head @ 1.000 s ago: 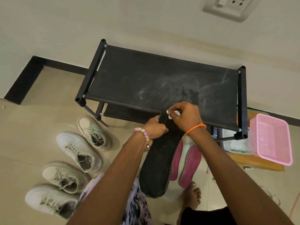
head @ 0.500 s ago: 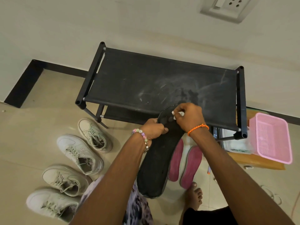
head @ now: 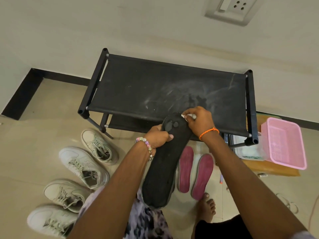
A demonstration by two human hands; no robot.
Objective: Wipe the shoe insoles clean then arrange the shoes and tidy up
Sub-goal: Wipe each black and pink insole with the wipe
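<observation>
Black fabric shoe rack [head: 165, 90] against wall, black insole [head: 164, 163] held in front of it by two hands.

Rack top is dusty and bare; its right end is flanked by a pink mesh basket [head: 284, 144] set on a wooden board [head: 269, 168]. Four pale sneakers [head: 81, 163] are lined on the tiled floor at left, well apart from the rack's front legs. Black insole is held lengthwise over the lap, toe end up near the rack's front edge. Two pink insoles [head: 195, 171] are laid side by side on the floor just right of it. Left hand [head: 158, 137] is clamped on the insole's left edge near the toe, thumb on top. Right hand [head: 198, 121] is closed around a small white wipe [head: 189, 116], pressed at the toe tip. Bare foot [head: 207, 207] seen below the pink insoles.
</observation>
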